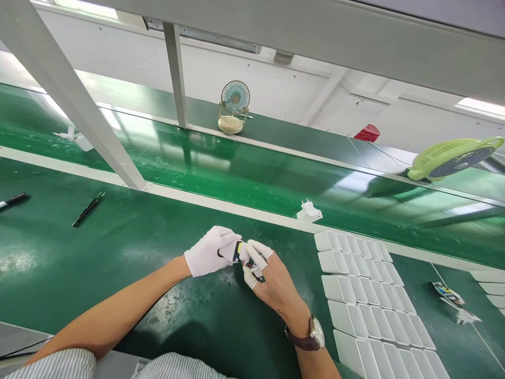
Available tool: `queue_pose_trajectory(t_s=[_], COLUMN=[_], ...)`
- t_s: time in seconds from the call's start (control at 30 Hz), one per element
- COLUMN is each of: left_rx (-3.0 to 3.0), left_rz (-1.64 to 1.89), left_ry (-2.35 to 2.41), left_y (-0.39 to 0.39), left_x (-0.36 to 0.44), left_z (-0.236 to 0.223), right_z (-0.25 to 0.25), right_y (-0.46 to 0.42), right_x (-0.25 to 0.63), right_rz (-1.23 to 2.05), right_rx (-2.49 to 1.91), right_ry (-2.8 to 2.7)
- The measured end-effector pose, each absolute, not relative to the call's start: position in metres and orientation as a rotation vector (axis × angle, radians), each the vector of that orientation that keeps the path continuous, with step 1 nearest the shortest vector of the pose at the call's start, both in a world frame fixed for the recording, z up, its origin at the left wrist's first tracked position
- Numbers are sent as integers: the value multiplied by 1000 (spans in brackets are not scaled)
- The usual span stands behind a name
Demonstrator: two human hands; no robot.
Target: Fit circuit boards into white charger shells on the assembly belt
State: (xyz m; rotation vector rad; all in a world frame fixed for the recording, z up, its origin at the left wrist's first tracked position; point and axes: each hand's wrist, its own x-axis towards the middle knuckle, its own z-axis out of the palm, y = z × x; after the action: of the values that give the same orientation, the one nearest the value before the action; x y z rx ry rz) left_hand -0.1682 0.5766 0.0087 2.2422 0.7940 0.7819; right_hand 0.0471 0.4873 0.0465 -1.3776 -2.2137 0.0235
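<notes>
We see our two hands meet over the green table (98, 252), near its middle. Our left hand (207, 252) wears a full white glove. Its arm comes in low from the left, and the fingers curl around a small part (238, 251) that shows black and yellow. Our right hand (272, 281) is bare, with little white caps on the fingertips (257, 259). A brown wristwatch (311, 337) sits on that wrist. The right arm comes up from the bottom edge, and the hand bends over toward the left one. Its capped thumb and fingers pinch the same small part from the other side. So both hands hold the part together, just above the table. The part is too small for us to tell more about it.

Just to the right of our hands lie rows of white shells (363, 295), packed side by side. A white plug adapter (309, 212) lies on the shiny green belt (236, 168) behind them. A small blue fan (234, 108) stands on the far ledge, and a green fan (453, 158) sits at the right. Black tweezers (89, 209) lie well off to the left.
</notes>
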Motion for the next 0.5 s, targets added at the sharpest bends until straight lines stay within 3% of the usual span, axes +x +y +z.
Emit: queue_pose_trajectory(t_s=[0.5], left_rx=[2280], left_rz=[811], left_ry=[744], left_y=[580], left_x=[-170], left_z=[9], right_z=[47], right_y=[490], right_x=[44], right_rz=[-33], right_rx=[-1316], right_ry=[-2214])
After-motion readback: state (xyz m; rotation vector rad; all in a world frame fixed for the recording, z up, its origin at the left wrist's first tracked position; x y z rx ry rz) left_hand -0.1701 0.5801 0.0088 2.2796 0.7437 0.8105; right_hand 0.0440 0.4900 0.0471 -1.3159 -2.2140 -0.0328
